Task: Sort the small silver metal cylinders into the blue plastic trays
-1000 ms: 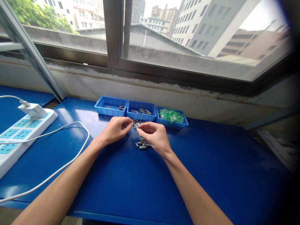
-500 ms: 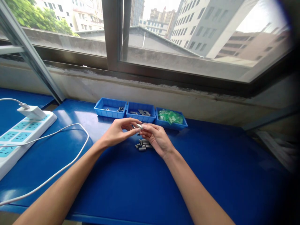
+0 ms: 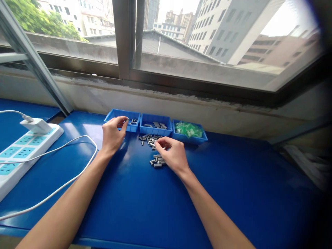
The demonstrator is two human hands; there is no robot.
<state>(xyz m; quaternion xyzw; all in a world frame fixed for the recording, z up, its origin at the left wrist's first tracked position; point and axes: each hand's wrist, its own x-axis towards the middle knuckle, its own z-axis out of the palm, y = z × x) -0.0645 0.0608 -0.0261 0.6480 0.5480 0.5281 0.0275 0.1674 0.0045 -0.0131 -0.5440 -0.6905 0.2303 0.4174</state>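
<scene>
My left hand [image 3: 113, 135] is over the front of the left blue bin [image 3: 110, 116], thumb and fingertips pinched on a small metal piece [image 3: 127, 119] too tiny to name. Small screw-like parts [image 3: 133, 121] lie inside that bin. My right hand [image 3: 173, 154] hovers at the loose metal parts on the table, its fingers curled together; whatever they hold is hidden. Near its fingertips is a heap of small dark and silvery parts [image 3: 147, 137]. Closer to me lies a group of silvery cylindrical pieces [image 3: 157, 165], partly covered by this hand.
The middle blue bin [image 3: 155, 130] holds metal cylinders, the right blue bin [image 3: 190, 139] green-tinted plastic bags [image 3: 188, 129]. On the left lie a white power strip [image 3: 31, 152] with a plugged-in charger [image 3: 38, 125] and a looping white cable [image 3: 75, 184]. A window [image 3: 181, 74] stands behind.
My hands, together at a small metal piece before, have parted. The left moved left and back to the left bin; the right stayed near the loose parts, turning palm down.
</scene>
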